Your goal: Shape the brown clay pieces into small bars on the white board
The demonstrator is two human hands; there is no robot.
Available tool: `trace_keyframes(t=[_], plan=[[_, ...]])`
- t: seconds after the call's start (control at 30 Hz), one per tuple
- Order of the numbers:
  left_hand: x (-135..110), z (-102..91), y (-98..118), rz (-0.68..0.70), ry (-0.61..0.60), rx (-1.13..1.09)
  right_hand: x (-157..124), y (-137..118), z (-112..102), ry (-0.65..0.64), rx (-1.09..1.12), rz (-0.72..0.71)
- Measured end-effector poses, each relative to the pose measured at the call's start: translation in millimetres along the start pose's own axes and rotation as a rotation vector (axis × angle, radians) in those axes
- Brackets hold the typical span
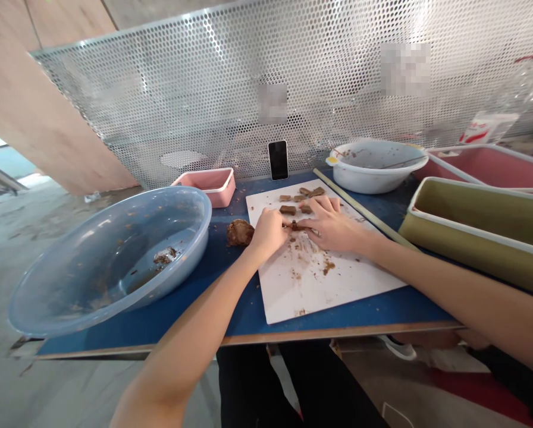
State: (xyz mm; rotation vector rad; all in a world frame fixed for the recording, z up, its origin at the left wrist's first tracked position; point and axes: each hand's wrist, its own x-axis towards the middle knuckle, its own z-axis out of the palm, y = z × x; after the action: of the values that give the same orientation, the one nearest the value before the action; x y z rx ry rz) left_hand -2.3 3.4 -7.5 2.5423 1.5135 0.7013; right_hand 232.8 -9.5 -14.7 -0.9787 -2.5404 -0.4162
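My left hand (270,232) is closed, its fingertips pinching one end of a small brown clay-like piece (295,226). From the other side my right hand (331,224) grips the same piece between thumb and fingers; part of it is hidden under them. Both hands rest low over a white board (288,291) smeared with brown crumbs. Just beyond the fingers lie several short brown blocks, among them a darker block (287,210) and a paler block (285,198). Left of my left hand, a larger rough brown lump (238,232) sits on the blue table (224,291).
A big blue basin (115,303) with some liquid stands left, a small pink box (222,189) behind it. A phone (278,160) leans upright at the back. Right of the board are a pale stick (364,209), white basin (378,177), green trough (476,238) and pink trough (507,166).
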Motion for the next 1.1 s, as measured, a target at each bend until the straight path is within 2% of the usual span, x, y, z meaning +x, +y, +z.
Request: trace_keyframes(t=[0.23,0.4,0.53,0.83,1.1], plan=[[1.3,0.6,0.3,-0.005,-0.001,0.014,-0.5,-0.4,-1.9,0.016,0.018,0.012],[0.6,-5.8,1.1,-0.049,-0.017,0.009,-0.6,6.9,-1.0,0.12,0.064,0.139],[1.2,-10.8,2.5,-0.075,0.01,0.003,-1.4,11.4,0.0,0.141,0.095,0.212],[2.1,-6.5,4.3,-0.066,0.011,0.007,-1.7,-3.1,2.6,0.12,0.141,0.117],[1.8,0.0,1.1,-0.025,0.025,-0.02,-2.3,-1.1,8.4,0.103,0.146,0.1]])
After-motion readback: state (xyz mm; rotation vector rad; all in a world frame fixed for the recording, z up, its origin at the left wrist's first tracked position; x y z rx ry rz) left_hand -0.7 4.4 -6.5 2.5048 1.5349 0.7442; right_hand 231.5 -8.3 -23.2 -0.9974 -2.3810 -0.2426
